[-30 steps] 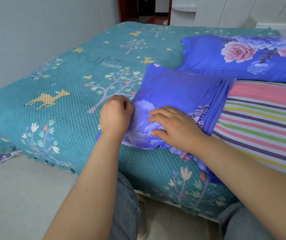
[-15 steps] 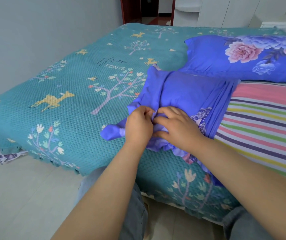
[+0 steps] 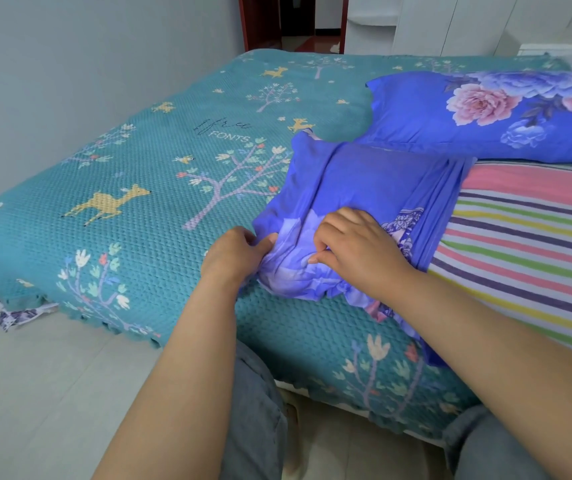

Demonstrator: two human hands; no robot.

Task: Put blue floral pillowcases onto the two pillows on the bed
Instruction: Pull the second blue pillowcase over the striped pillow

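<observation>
Tile floor (image 3: 35,393) lies nearest us, below the bed's near edge. Our left hand (image 3: 234,254) and right hand (image 3: 357,251) bunch the blue floral pillowcase (image 3: 364,181) on the teal bedspread (image 3: 139,188); a cased pillow (image 3: 468,116) lies farther, right.
</observation>
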